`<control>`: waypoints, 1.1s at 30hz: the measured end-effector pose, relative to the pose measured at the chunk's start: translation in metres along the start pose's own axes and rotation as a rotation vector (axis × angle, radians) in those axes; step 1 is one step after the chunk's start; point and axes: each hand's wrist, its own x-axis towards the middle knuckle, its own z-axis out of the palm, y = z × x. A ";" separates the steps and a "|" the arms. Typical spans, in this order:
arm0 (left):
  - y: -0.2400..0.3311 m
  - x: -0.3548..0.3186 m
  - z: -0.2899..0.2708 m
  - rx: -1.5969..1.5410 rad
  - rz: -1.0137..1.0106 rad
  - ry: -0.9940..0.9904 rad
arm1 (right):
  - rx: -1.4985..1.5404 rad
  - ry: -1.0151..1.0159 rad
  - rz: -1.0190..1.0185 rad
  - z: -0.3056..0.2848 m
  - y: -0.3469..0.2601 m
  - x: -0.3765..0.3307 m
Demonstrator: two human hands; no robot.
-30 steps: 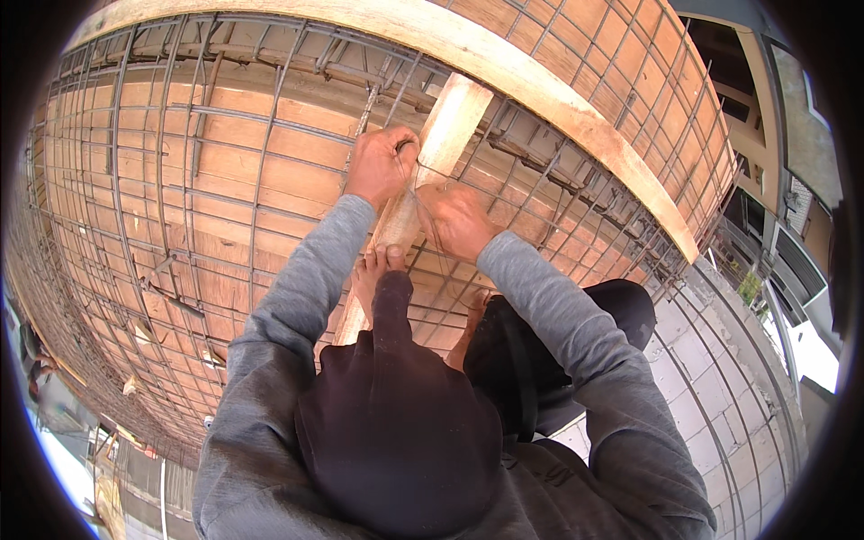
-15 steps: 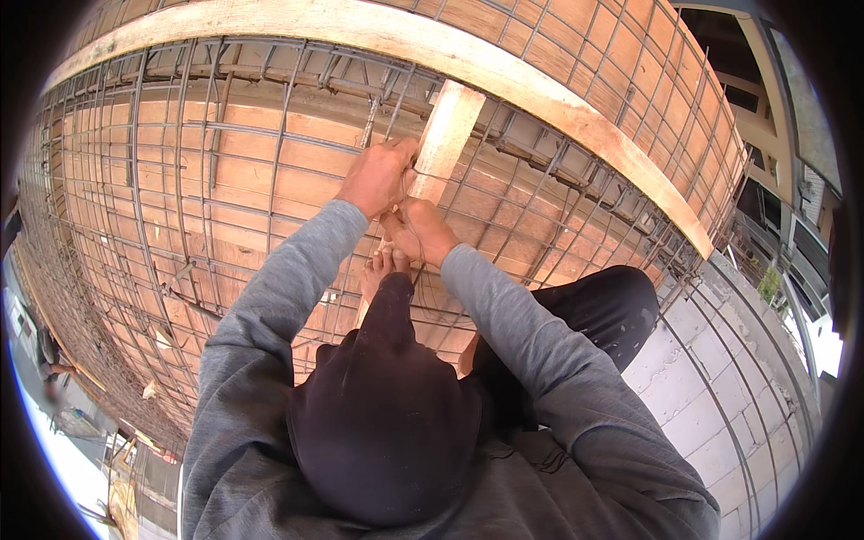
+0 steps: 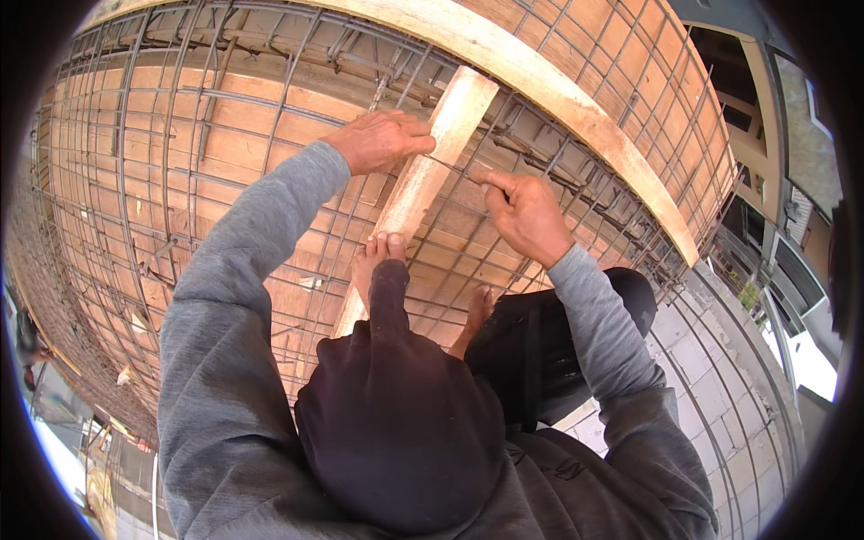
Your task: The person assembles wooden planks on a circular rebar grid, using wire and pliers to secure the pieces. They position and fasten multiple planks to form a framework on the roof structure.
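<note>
head view: the left hand (image 3: 378, 139) is laid closed on a wooden plank (image 3: 423, 180) over the rebar grid (image 3: 180, 180). a thin wire (image 3: 450, 166) is stretched across the plank and pinched by the right hand (image 3: 522, 216) fingers.

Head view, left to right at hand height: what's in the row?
Rebar mesh → left hand → thin tie wire, stretched between the hands → pale wooden plank, lying lengthwise on the mesh → right hand → curved timber edge board → building beyond.
</note>
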 end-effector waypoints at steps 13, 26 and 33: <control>0.025 0.046 -0.040 0.148 -0.370 -0.413 | 0.487 -0.235 -0.328 0.116 -0.089 0.006; 0.035 -0.017 -0.033 -0.058 -0.490 0.228 | 0.420 -0.584 -0.354 0.063 -0.078 0.008; 0.001 -0.363 0.041 0.757 -2.110 0.987 | 0.336 -0.206 -0.085 -0.016 -0.029 0.018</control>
